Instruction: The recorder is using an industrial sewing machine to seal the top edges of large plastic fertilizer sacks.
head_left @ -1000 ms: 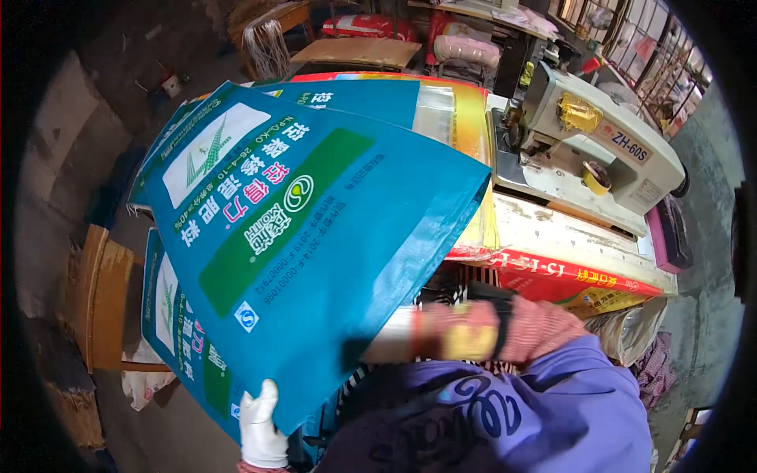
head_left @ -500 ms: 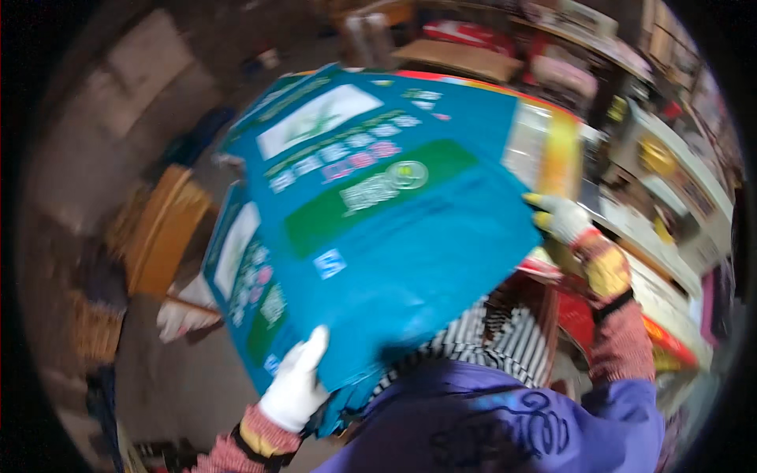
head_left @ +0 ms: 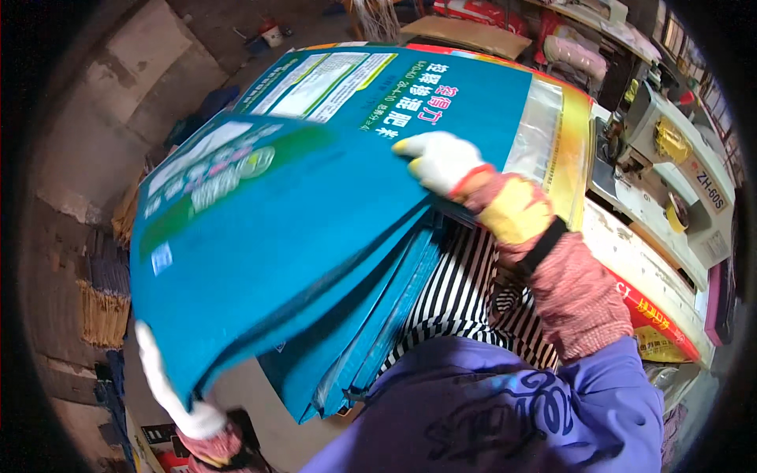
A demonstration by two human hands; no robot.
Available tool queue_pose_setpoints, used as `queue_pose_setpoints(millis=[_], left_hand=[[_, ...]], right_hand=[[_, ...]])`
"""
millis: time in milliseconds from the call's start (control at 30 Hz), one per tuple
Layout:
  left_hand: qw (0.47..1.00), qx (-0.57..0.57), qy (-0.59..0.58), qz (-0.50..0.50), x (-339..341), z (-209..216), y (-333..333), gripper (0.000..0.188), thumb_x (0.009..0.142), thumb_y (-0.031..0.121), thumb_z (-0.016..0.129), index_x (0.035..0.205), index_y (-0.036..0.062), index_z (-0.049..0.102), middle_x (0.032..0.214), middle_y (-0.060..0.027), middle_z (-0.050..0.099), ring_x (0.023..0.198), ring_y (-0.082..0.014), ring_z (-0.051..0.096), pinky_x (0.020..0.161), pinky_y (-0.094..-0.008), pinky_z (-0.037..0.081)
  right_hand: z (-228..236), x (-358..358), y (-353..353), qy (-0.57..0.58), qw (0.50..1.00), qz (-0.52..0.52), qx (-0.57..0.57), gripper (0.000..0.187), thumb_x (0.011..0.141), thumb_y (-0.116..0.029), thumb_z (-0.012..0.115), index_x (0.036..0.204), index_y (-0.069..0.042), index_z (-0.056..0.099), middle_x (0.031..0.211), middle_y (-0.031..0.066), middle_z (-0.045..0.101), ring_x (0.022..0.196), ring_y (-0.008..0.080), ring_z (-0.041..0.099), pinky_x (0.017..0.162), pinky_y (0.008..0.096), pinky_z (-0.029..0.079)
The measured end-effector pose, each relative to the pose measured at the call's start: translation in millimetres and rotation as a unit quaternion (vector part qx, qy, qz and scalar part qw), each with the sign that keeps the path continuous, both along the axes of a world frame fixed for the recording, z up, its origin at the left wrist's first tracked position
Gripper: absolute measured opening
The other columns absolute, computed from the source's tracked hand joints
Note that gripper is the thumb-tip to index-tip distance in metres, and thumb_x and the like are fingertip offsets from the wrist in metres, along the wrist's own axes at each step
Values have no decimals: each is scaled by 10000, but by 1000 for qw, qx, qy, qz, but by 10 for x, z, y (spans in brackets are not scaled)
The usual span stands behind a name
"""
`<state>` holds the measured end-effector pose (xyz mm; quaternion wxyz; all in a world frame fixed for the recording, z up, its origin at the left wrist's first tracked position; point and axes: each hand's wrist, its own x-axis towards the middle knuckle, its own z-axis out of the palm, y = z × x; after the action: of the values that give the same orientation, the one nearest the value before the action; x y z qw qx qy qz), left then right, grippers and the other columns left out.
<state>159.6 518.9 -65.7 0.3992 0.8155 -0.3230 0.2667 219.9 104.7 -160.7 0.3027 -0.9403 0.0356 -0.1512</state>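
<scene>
A teal woven-plastic sack (head_left: 276, 229), printed with a green band and white characters, sweeps across to my left, partly blurred. My left hand (head_left: 175, 386), in a white glove, grips its near-left edge. My right hand (head_left: 443, 160), in a white glove with yellow fingertips, has its fingers curled at the sack's right edge; the thumb's hold is hidden. Under it lies another teal sack (head_left: 473, 98), face up, with a clear strip and yellow border on its right. More folded teal sacks (head_left: 371, 315) hang down by my striped apron (head_left: 453, 292).
To the right stands a pale sewing machine (head_left: 686, 181) on a worktable (head_left: 631, 236) with a red-and-yellow sack (head_left: 654, 315) along its side. A cardboard sheet (head_left: 465, 38) lies beyond the sacks. Stacked bundles (head_left: 106, 299) sit on the left.
The upper sack has swung left and lifted off the pile, uncovering a differently printed sack face. My left hand moved left and down; my right hand moved left and slightly up.
</scene>
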Motion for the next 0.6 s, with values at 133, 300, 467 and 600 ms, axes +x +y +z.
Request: queue_pose_setpoints(millis=[133,300,467,600], left_hand=[[806,-245,525,126,-358,-723,322,363,869,250,550,1160,37,503,1122,-105,556,1000,-220,559,847,-388,480],[687,-246,670,137,-610,-1673,358,212,895,250,536,884,42,576,841,-35,585,700,-130,540,640,-283,470],[726,-107,668,124,-633,-2483,449,347,903,311,542,1047,-5,539,933,-76,604,765,-166,571,689,-295,485],[784,-101,602,111,-683,-2745,561,328,882,309,572,1030,21,523,936,-63,583,763,-146,554,675,-290,475]], right_hand=[[-608,160,688,105,988,-47,-99,255,854,-238,456,861,-48,625,832,183,640,784,347,630,671,436,500],[-1403,-56,757,137,968,-25,-209,174,804,-156,501,813,-18,608,742,176,631,690,307,633,608,392,498],[-1669,-213,695,147,958,-70,-235,151,730,-90,547,851,-23,608,766,157,643,709,273,645,599,366,507],[-1731,-189,620,141,955,-52,-255,198,855,-163,446,899,-15,570,795,166,612,721,290,612,632,373,500]])
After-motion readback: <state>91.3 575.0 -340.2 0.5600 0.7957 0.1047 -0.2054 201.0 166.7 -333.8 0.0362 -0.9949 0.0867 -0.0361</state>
